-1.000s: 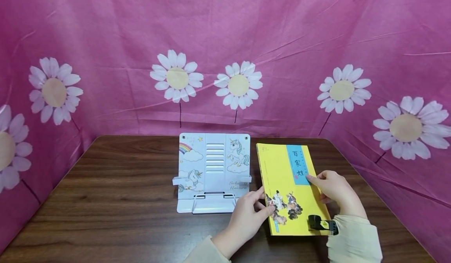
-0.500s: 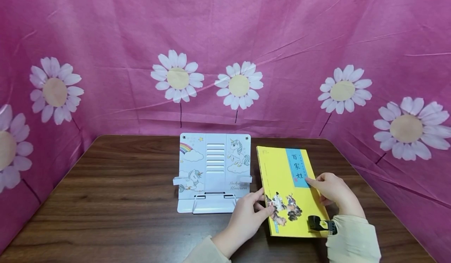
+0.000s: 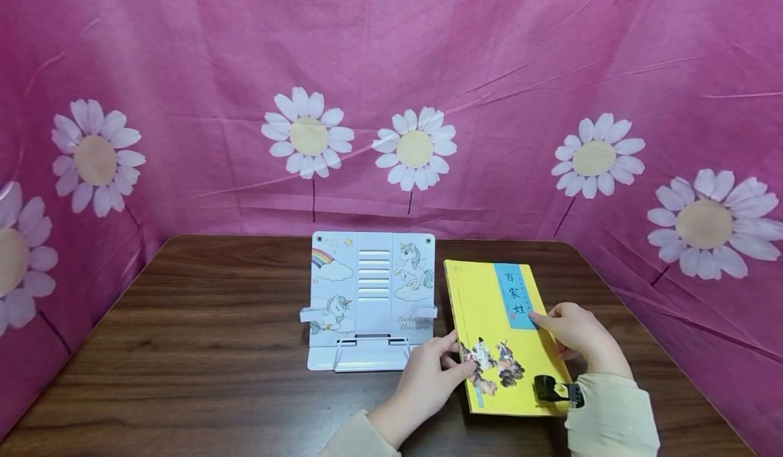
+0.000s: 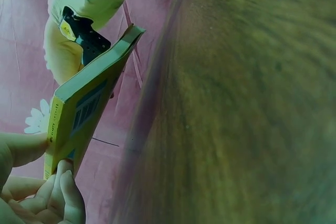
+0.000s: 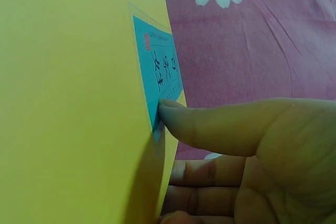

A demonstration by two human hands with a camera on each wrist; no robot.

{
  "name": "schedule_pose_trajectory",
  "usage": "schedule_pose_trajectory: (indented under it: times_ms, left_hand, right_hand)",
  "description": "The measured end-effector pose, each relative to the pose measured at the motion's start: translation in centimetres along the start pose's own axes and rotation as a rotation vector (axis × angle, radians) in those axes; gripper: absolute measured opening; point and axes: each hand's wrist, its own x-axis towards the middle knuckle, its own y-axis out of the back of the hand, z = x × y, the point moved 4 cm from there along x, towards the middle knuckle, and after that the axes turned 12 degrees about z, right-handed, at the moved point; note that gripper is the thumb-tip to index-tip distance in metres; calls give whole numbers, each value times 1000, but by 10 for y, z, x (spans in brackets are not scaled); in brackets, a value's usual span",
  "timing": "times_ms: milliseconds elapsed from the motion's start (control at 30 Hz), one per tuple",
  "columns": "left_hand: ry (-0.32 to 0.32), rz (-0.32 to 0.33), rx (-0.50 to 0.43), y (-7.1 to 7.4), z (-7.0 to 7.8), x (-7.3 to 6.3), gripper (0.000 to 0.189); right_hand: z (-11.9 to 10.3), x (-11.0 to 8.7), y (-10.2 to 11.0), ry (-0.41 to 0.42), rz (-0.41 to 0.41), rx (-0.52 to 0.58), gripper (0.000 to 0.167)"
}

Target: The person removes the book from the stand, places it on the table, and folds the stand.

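Observation:
Both hands hold a yellow book (image 3: 495, 321) with a blue title panel, to the right of a book stand. At its lower left edge the left hand (image 3: 428, 375) grips it, thumb on the cover; the left wrist view shows fingers (image 4: 68, 187) under the back cover. Across from it, the right hand (image 3: 581, 334) pinches the right edge, its thumb (image 5: 205, 127) on the blue panel and other fingers behind. In the left wrist view the book (image 4: 86, 93) is above the tabletop, its barcode side facing down. The white unicorn book stand (image 3: 373, 314) stands upright, untouched.
The brown wooden table (image 3: 214, 348) extends on both sides of the stand. A pink cloth (image 3: 489, 49) with printed daisies encloses the back and sides. A black strap device (image 3: 553, 389) sits on the right wrist, overlapping the book's lower right in the head view.
The book's far edge has come slightly lower in the head view, with the book tilting a little. The right hand has shifted slightly down with it; the left hand has barely moved.

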Motion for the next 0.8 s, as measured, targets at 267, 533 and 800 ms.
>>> schedule_pose_trajectory:
  times_ms: [267, 533, 800]
  left_hand:
    - [15, 0, 4, 1, -1, 1, 60]
    - [38, -6, 5, 1, -5, 2, 60]
    - [78, -13, 5, 1, -8, 3, 59]
  right_hand:
    - [1, 1, -2, 0, -10, -14, 46]
    - [2, 2, -6, -3, -32, 1, 43]
    - [4, 3, -11, -19, -42, -4, 41]
